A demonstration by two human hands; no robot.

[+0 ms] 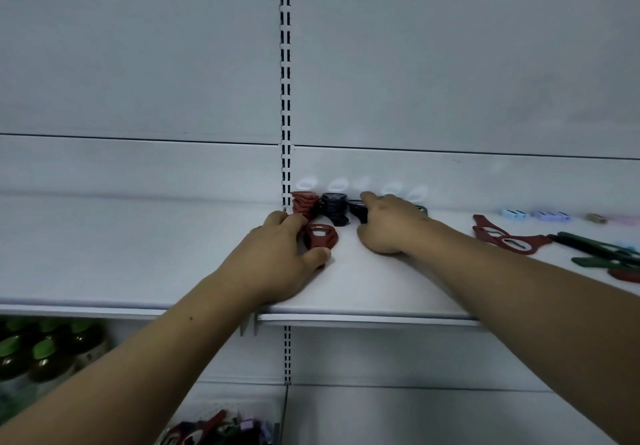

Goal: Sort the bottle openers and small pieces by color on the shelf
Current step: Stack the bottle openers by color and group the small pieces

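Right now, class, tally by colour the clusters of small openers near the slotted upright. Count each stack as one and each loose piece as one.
Red: 2 (red stack; loose red opener gripped by the left hand)
Black: 2 (black stack; black piece held by the right hand)
Dark green: 1 (green piece peeking out behind that hand)
Total: 5

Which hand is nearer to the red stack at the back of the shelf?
Left. The left hand sits just in front of the red stack, gripping a red opener; the right hand is beyond the black stack.
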